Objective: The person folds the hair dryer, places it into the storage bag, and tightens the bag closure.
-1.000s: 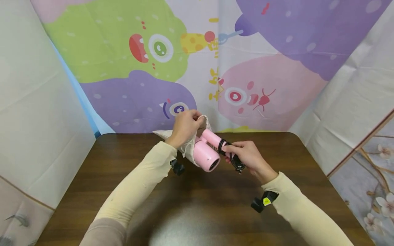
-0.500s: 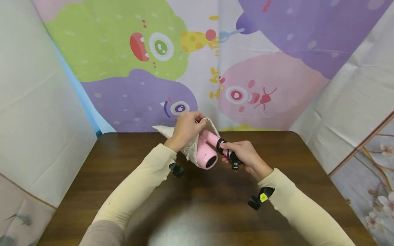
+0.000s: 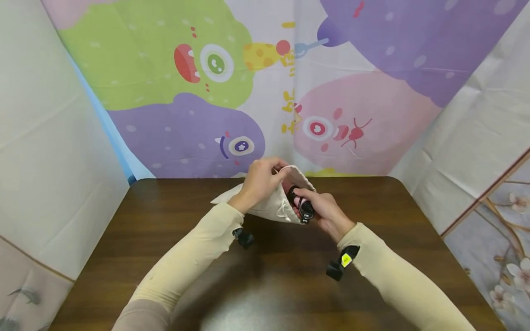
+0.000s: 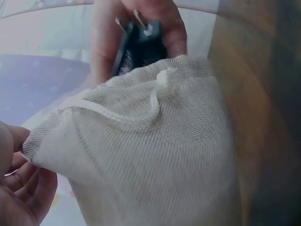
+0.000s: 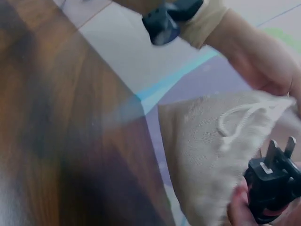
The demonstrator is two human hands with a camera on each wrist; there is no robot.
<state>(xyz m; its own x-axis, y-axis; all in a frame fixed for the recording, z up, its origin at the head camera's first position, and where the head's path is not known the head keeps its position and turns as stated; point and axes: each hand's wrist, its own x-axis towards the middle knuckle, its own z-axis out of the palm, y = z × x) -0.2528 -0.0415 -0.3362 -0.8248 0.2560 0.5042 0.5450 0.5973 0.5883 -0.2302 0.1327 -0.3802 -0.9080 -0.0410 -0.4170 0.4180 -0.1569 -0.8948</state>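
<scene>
My left hand point(image 3: 262, 180) pinches the rim of a cream cloth drawstring bag point(image 3: 265, 206), which is held above the table with its mouth facing right. Inside the mouth is a pink hair dryer point(image 3: 301, 201); its barrel is hidden by the cloth. Gripping the handle end, with the black cord wound round it, is my right hand point(image 3: 327, 208) at the bag's opening. The black two-pin plug point(image 5: 270, 181) sticks out by the right fingers in the right wrist view. A white drawstring point(image 4: 136, 115) hangs across the bag's side in the left wrist view.
The brown wooden table point(image 3: 265, 276) lies beneath both hands. A cartoon-printed cloth point(image 3: 198, 133) hangs behind its far edge, and pale cloth panels point(image 3: 54, 138) stand on both sides. A black wrist camera point(image 3: 243, 238) sits on the left wrist.
The hair dryer has moved left and deeper into the bag, its pink barrel now covered. My right hand has followed it to the mouth; my left hand has shifted slightly right with the rim.
</scene>
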